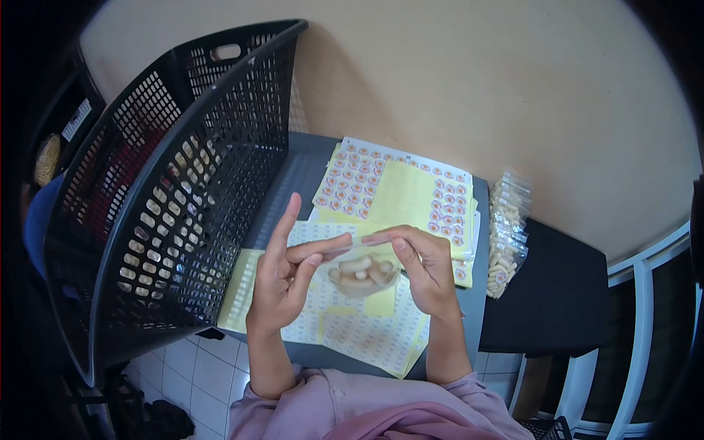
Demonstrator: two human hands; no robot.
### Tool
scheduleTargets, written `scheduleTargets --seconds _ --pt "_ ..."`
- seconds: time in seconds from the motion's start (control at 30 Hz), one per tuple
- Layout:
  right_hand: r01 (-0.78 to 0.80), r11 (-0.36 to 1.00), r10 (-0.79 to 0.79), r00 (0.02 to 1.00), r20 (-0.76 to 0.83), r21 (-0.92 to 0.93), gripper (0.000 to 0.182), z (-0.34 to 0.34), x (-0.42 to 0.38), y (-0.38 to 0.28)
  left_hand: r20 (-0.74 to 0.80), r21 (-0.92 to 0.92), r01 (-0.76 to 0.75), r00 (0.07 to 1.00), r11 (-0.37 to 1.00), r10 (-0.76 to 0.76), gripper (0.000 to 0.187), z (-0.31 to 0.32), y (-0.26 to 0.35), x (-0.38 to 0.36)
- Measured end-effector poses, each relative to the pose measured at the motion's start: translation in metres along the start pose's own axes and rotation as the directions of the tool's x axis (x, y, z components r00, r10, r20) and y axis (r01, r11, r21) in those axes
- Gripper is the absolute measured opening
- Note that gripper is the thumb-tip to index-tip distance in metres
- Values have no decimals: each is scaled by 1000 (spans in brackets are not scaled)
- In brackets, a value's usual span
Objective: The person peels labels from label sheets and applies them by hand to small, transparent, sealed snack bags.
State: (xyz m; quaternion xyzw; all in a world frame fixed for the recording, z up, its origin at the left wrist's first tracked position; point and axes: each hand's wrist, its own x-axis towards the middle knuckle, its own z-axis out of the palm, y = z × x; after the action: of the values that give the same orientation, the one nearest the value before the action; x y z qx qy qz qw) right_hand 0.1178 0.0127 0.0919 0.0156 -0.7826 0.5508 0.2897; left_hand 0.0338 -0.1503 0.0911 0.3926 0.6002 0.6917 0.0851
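Note:
A clear plastic bag (361, 274) of pale, finger-shaped pieces hangs above the grey table, stretched between my two hands. My left hand (279, 282) pinches its upper left corner between thumb and fingers, with one finger pointing up and away. At the upper right corner, my right hand (427, 273) grips the bag's top edge with thumb and bent fingers. Below the bag lie sheets of small printed labels (370, 337). Behind it is a stack of sticker sheets with round red-and-orange prints (348, 180), partly covered by a plain yellow sheet (402, 194).
A tall black plastic basket (183, 81) leans at the left, with packed bags showing through its holes. Several filled clear bags (506, 235) lie in a row along the right side of the table (304, 158). A black surface (561, 293) stands beyond them. A beige wall (477, 81) rises behind.

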Motion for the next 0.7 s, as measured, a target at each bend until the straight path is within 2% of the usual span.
scheduleTargets --seconds 0.07,0.1,0.13,0.17,0.2,0.23,0.27,0.3,0.33,0.4,0.43,0.47,0.5,0.53,0.57,0.6,0.67,0.7 --pt "5 1000 -5 999 33 -4 22 5 -3 2 53 -49 -18 998 999 21 55 -5 -2 -3" --pt "-3 995 -1 999 38 101 24 11 -4 0 -33 -47 -33 999 998 31 42 -3 -3 -5" --pt "-11 978 3 999 41 206 26 16 -4 -2 -33 -50 -20 999 999 19 42 -6 -6 -7" --pt "-27 978 4 994 114 206 29 18 -5 -5 -89 -30 25 996 999 -28 31 -13 -11 -10" --pt "-38 978 14 993 113 207 29 21 -6 -4 -145 -12 70 987 997 -71 22 -18 -15 -13" --pt "44 975 -75 988 134 219 30 24 -6 -3 -142 -13 80 986 997 -81 22 -22 -18 -15" --pt "125 964 -163 975 153 233 30 26 -6 -2 -245 -70 45 968 997 -61 15 -24 -20 -17" --pt "87 989 -108 978 178 123 33 19 -6 1 -347 -123 3 937 992 -46 11 -28 -21 -20" --pt "-62 996 52 989 136 69 37 17 -9 2 -345 -124 10 937 992 -53 11 -37 -23 -24" --pt "-220 937 237 971 32 -273 39 6 -20 18 -251 -131 80 962 988 -111 14 -56 -24 -35" --pt "-225 935 241 970 28 -275 39 1 -29 28 -288 -4 244 928 970 -234 11 -53 -18 -37" --pt "-282 808 308 951 -38 -518 37 -3 -41 39 -285 -7 245 929 970 -236 11 -49 -19 -39" --pt "-325 616 352 928 -118 -718 35 -3 -51 46 -203 114 365 919 924 -338 13 -44 -20 -40" --pt "-326 614 352 928 -120 -719 35 -1 -58 50 -132 243 461 887 853 -442 18 -38 -21 -40" --pt "-381 601 408 902 -140 -702 34 2 -63 53 -59 455 493 847 741 -528 24 -31 -13 -36" --pt "-435 584 463 872 -159 -685 33 5 -68 56 0 602 389 873 697 -488 27 -24 -22 -38" --pt "-460 606 448 871 -200 -648 34 14 -72 62 61 693 245 917 678 -394 28 -6 -44 -43" --pt "-454 585 435 875 -213 -672 34 18 -72 64 66 693 243 916 679 -395 28 4 -50 -45"
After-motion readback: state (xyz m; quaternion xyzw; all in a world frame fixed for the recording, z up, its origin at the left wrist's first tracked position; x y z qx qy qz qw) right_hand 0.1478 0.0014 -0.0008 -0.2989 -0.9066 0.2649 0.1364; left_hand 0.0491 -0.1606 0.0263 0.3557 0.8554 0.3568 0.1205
